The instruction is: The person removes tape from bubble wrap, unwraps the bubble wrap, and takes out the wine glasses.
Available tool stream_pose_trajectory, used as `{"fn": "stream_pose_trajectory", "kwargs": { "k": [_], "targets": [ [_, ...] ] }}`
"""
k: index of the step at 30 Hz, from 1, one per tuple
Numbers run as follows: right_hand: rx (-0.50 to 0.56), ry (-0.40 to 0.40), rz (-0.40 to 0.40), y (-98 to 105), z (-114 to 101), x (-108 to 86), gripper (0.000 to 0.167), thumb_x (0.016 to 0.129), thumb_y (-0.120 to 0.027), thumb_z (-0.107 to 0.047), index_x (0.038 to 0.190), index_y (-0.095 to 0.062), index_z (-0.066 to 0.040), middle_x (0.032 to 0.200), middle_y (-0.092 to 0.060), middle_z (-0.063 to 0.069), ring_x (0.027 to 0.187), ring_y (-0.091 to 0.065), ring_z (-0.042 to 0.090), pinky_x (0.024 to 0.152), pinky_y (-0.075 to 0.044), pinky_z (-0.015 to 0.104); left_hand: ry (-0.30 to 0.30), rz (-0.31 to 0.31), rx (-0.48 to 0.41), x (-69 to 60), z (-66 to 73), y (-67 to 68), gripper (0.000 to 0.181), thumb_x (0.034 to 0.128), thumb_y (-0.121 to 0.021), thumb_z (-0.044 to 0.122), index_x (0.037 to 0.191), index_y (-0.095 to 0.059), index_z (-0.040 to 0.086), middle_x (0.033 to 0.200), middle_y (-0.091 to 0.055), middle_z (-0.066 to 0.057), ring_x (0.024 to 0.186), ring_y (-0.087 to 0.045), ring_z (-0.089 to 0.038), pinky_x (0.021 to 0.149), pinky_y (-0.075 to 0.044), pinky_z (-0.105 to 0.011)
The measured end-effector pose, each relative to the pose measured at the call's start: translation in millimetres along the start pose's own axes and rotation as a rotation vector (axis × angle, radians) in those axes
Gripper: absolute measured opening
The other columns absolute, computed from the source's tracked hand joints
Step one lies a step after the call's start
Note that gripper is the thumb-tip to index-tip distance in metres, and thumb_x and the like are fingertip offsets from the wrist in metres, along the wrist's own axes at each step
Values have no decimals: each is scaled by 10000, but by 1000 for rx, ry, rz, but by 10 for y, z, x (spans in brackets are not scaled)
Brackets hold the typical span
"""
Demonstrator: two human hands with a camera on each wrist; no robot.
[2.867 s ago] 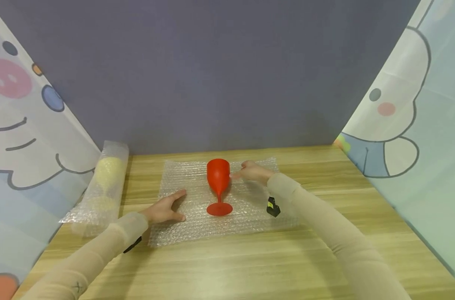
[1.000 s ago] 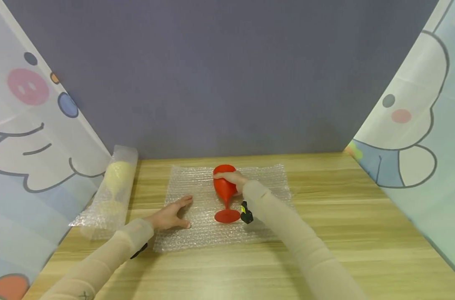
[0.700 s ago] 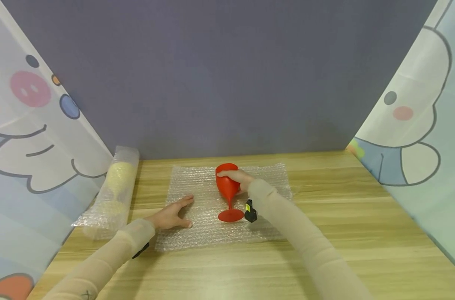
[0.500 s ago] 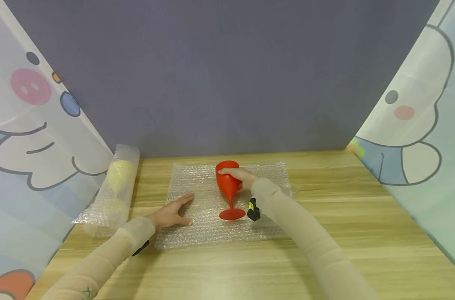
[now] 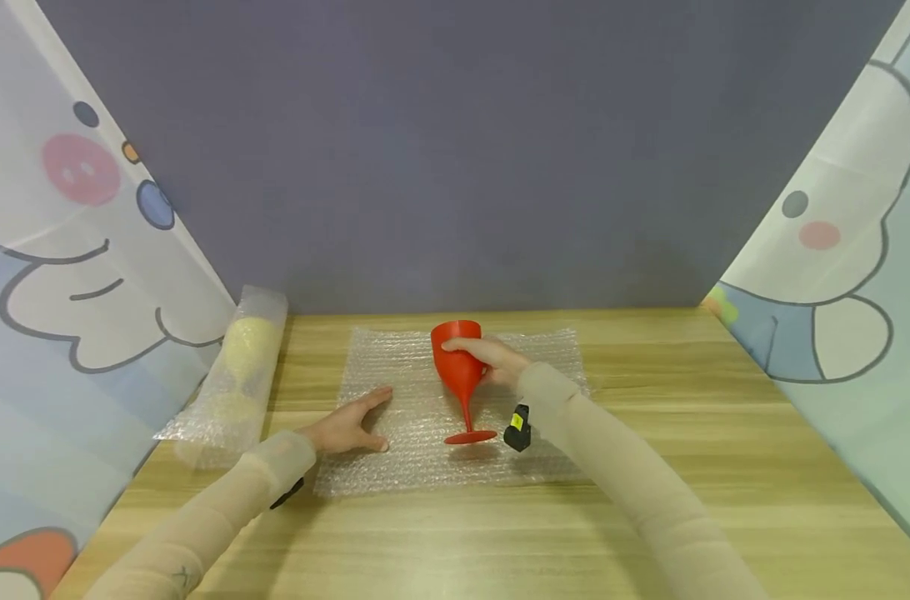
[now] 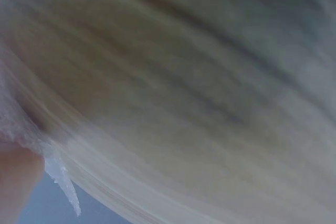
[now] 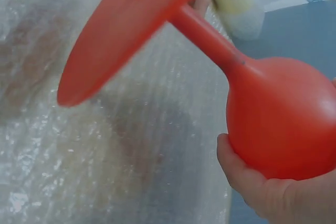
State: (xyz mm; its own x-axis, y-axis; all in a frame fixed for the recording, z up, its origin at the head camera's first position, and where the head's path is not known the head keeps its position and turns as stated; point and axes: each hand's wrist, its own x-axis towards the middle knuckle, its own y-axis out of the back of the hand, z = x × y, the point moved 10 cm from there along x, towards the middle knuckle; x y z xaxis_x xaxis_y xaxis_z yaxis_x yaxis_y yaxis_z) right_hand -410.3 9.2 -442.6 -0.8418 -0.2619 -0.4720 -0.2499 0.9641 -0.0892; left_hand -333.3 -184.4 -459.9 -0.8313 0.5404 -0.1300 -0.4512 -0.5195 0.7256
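Note:
A red plastic goblet (image 5: 455,367) is tilted over the middle of a bubble wrap sheet (image 5: 410,458), its foot slightly above the sheet with a shadow beneath. My right hand (image 5: 500,360) grips the goblet's bowl from the right side. In the right wrist view, the curled fingers of the right hand (image 7: 294,198) press against the round bowl, and the stem and foot stick out to the upper left. On the sheet's left part rests my left hand (image 5: 346,427), thumb and fingers spread. The left wrist view is blurred, with just a fingertip (image 6: 18,177) and a bit of wrap.
A pale yellow goblet (image 5: 245,350), rolled in bubble wrap, lies at the table's left edge. A grey panel (image 5: 455,167) stands along the back of the wooden table (image 5: 440,542). Printed cloth walls (image 5: 860,350) border both sides.
The right hand came from beside the goblet, took hold of its bowl and raised it slightly, tilting the foot off the sheet. The left hand stays about where it was.

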Motion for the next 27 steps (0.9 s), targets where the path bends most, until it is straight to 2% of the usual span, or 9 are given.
{"fn": "stream_pose_trajectory", "kwargs": {
  "k": [4, 6, 9, 12, 14, 16, 19, 23, 27],
  "targets": [
    [-21, 41, 26, -14, -212, -298, 576, 781, -692, -225, 1240, -401, -34, 1203, -543, 127, 1035, -563, 301, 827, -531, 398, -14, -2, 6, 43, 39, 19, 937, 739, -747, 321, 1439, -216, -5, 1526, -152, -155, 1396, -103, -364, 1126, -113, -538],
    [-15, 51, 29, 45, -215, -226, 589, 761, -709, -220, 1233, -403, -43, 1203, -547, 120, 1040, -567, 299, 831, -529, 401, -17, -3, 12, 55, 33, 29, 941, 738, -745, 334, 1440, -217, -3, 1527, -148, -152, 1396, -100, -365, 1123, -114, -544],
    [2, 64, 18, 165, -148, 24, 662, 704, -768, -233, 1231, -403, -65, 1203, -552, 113, 1039, -578, 302, 829, -530, 423, -16, -6, 21, 60, 10, 40, 942, 738, -742, 351, 1441, -220, 3, 1531, -141, -142, 1397, -95, -367, 1118, -114, -558],
    [8, 88, -33, 275, -83, 284, 731, 638, -822, -272, 1225, -423, -99, 1183, -572, 96, 1016, -599, 292, 802, -539, 440, -8, -10, 24, 51, 2, 44, 943, 740, -741, 358, 1443, -219, 8, 1532, -139, -138, 1396, -93, -370, 1116, -113, -565],
    [16, 106, -63, 314, -88, 342, 757, 615, -838, -285, 1227, -428, -106, 1179, -576, 98, 1015, -602, 295, 820, -531, 456, -9, -16, 29, 44, 7, 39, 943, 743, -736, 364, 1443, -216, 6, 1533, -135, -140, 1396, -91, -372, 1115, -111, -566],
    [11, 146, -106, 332, -136, 327, 740, 639, -828, -287, 1240, -432, -116, 1178, -575, 96, 1010, -597, 292, 820, -530, 459, -7, -25, 35, 35, 9, 27, 945, 748, -730, 371, 1445, -207, 5, 1534, -125, -140, 1397, -84, -370, 1117, -106, -564],
    [-23, 206, -113, 265, -307, 8, 670, 712, -776, -250, 1254, -423, -76, 1179, -562, 109, 1007, -579, 280, 854, -515, 429, -7, -47, 44, 22, 9, -3, 942, 764, -714, 376, 1449, -186, 3, 1538, -102, -138, 1400, -65, -366, 1117, -98, -567],
    [-91, 281, -56, 205, -535, -480, 542, 778, -694, -172, 1232, -434, -33, 1133, -562, 110, 947, -577, 227, 806, -520, 337, -11, -63, 46, 12, 12, -30, 934, 782, -697, 378, 1452, -167, 2, 1541, -79, -137, 1401, -51, -369, 1114, -97, -576],
    [-121, 312, -5, 270, -606, -675, 527, 797, -671, -143, 1246, -408, -62, 1125, -551, 84, 943, -566, 203, 787, -507, 293, -7, -66, 27, 1, 14, -37, 933, 782, -698, 369, 1452, -165, -3, 1542, -71, -139, 1401, -43, -371, 1112, -94, -580]
  ]
}}
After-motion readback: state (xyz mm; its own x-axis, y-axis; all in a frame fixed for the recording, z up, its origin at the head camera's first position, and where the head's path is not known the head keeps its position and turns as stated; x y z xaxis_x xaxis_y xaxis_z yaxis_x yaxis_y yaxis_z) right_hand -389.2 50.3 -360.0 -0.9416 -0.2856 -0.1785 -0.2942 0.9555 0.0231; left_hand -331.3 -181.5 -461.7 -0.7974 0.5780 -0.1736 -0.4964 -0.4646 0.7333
